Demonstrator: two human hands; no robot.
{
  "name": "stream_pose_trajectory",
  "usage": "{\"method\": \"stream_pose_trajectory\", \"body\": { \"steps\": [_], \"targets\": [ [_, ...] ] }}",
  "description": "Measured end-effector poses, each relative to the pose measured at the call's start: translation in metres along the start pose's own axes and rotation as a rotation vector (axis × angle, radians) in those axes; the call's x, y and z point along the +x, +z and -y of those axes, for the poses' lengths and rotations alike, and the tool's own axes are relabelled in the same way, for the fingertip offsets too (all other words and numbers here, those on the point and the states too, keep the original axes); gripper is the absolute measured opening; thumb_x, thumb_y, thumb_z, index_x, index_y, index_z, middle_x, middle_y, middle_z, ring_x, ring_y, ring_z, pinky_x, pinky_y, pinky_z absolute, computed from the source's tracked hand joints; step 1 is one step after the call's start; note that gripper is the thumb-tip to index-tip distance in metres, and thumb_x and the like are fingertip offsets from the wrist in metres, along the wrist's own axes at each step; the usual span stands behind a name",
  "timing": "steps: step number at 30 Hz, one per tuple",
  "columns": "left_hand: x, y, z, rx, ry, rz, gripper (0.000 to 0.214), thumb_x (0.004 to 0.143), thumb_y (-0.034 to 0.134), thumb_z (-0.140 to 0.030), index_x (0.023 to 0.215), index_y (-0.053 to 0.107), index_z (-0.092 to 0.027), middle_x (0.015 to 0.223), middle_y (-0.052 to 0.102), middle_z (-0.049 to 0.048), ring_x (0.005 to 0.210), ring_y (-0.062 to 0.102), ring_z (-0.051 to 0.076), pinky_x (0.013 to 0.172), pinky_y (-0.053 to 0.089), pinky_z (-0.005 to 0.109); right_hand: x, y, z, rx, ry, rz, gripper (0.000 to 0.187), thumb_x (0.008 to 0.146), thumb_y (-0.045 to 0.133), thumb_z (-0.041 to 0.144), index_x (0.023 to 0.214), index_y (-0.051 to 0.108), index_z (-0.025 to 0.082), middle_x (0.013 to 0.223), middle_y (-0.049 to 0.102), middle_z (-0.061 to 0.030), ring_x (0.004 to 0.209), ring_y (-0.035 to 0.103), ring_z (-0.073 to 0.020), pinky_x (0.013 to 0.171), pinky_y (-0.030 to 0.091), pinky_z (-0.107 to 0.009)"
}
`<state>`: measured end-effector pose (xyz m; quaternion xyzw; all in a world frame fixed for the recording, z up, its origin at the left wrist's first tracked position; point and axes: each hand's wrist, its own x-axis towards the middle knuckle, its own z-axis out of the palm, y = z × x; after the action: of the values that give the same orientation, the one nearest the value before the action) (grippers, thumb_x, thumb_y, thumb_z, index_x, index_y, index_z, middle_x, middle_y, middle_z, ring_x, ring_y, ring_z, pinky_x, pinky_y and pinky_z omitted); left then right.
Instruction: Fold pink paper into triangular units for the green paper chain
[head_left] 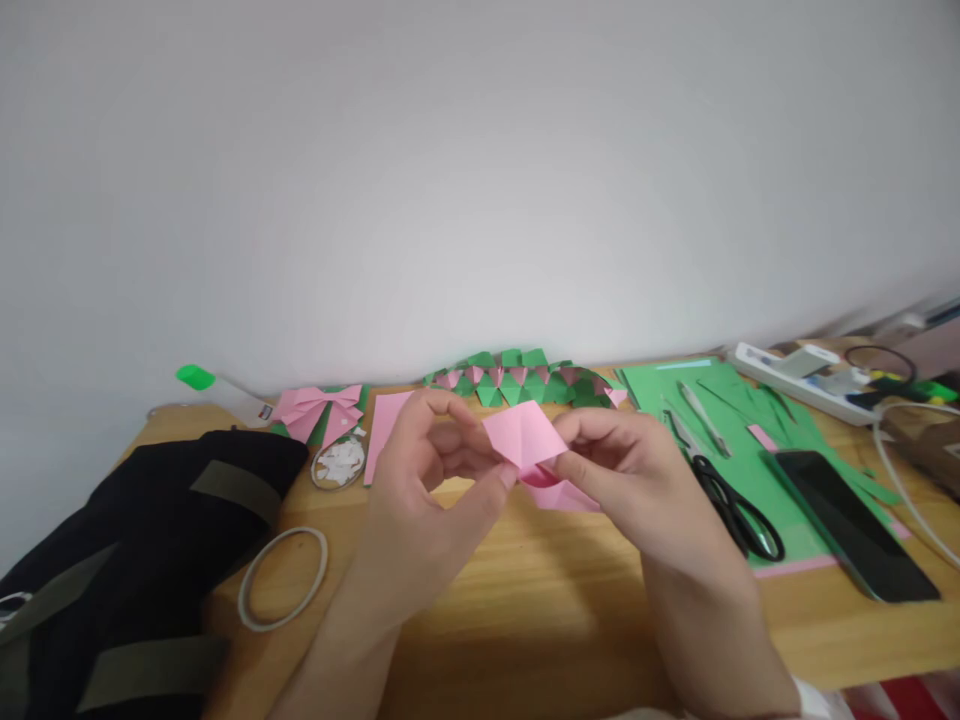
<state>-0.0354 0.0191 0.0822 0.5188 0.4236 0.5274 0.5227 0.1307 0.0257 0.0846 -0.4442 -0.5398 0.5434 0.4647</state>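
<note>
Both my hands hold one folded piece of pink paper (525, 435) in the air over the wooden table. My left hand (442, 500) pinches its left side between thumb and fingers. On the opposite side, my right hand (630, 470) grips the paper with thumb and fingertips. The upper part is a flat, creased panel, and below it a hollow fold opens toward me. Some fingertips are hidden behind the paper. Beyond my hands, against the wall, lies a folded green and pink paper strip (517, 378).
Scissors (739, 510) and a craft knife (705, 418) lie on green paper (795, 500) beside a phone (855, 525). Farther right is a power strip (802, 385). To the left are a tape ring (247, 600), a pink paper bow (319, 408), a glue bottle (232, 395) and black fabric (172, 530).
</note>
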Motion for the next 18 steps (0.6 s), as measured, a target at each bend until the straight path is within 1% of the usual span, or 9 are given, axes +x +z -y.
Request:
{"method": "stream_pose_trajectory", "body": {
  "steps": [3,5,8,12,16,18],
  "targets": [
    [0.005,-0.003,0.001,0.015,-0.012,0.112,0.031,0.074,0.067,-0.011,0.096,0.051,-0.025,0.077,0.070,-0.0035,0.067,0.068,0.013,0.057,0.050,0.020,-0.002,0.002,0.000,-0.092,-0.029,0.001,0.013,0.076,0.066,0.020,0.064,0.070,0.017,0.060,0.069,-0.0010,0.053,0.057,-0.0110,0.049,0.041,-0.023],
    [0.008,-0.006,0.001,0.043,-0.026,0.177,0.031,0.071,0.064,-0.010,0.096,0.052,-0.024,0.073,0.069,-0.0039,0.064,0.067,0.013,0.053,0.047,0.019,-0.003,0.002,0.001,-0.141,-0.035,0.013,0.014,0.075,0.064,0.017,0.062,0.069,0.017,0.059,0.069,-0.0005,0.053,0.056,-0.0105,0.049,0.040,-0.022],
    [0.010,-0.011,-0.001,0.109,-0.085,0.208,0.030,0.071,0.065,-0.009,0.095,0.056,-0.023,0.073,0.068,-0.0038,0.065,0.066,0.013,0.054,0.047,0.019,-0.004,0.002,0.002,-0.183,-0.016,0.049,0.013,0.073,0.063,0.014,0.061,0.068,0.017,0.060,0.070,0.0000,0.053,0.055,-0.0096,0.048,0.039,-0.021],
    [0.010,-0.014,-0.004,0.157,-0.112,0.239,0.030,0.071,0.069,-0.007,0.096,0.062,-0.023,0.084,0.070,-0.0038,0.079,0.068,0.013,0.064,0.050,0.019,-0.003,-0.001,0.005,-0.205,0.006,0.074,0.012,0.071,0.064,0.012,0.062,0.070,0.018,0.060,0.070,0.0003,0.052,0.053,-0.0091,0.047,0.038,-0.020],
    [0.010,-0.014,-0.008,0.216,-0.131,0.314,0.027,0.071,0.069,-0.003,0.090,0.063,-0.021,0.081,0.068,-0.0065,0.077,0.066,0.010,0.064,0.048,0.016,-0.004,-0.003,0.008,-0.189,0.042,0.112,0.013,0.071,0.063,0.010,0.061,0.069,0.017,0.056,0.068,0.0014,0.049,0.052,-0.0077,0.046,0.039,-0.019],
    [0.010,-0.013,-0.009,0.249,-0.137,0.321,0.027,0.070,0.070,-0.001,0.087,0.063,-0.021,0.080,0.066,-0.0070,0.077,0.065,0.009,0.064,0.047,0.016,-0.004,-0.002,0.009,-0.189,0.055,0.122,0.013,0.070,0.063,0.009,0.061,0.069,0.017,0.054,0.066,0.0022,0.048,0.052,-0.0074,0.046,0.039,-0.019]
  ]
}}
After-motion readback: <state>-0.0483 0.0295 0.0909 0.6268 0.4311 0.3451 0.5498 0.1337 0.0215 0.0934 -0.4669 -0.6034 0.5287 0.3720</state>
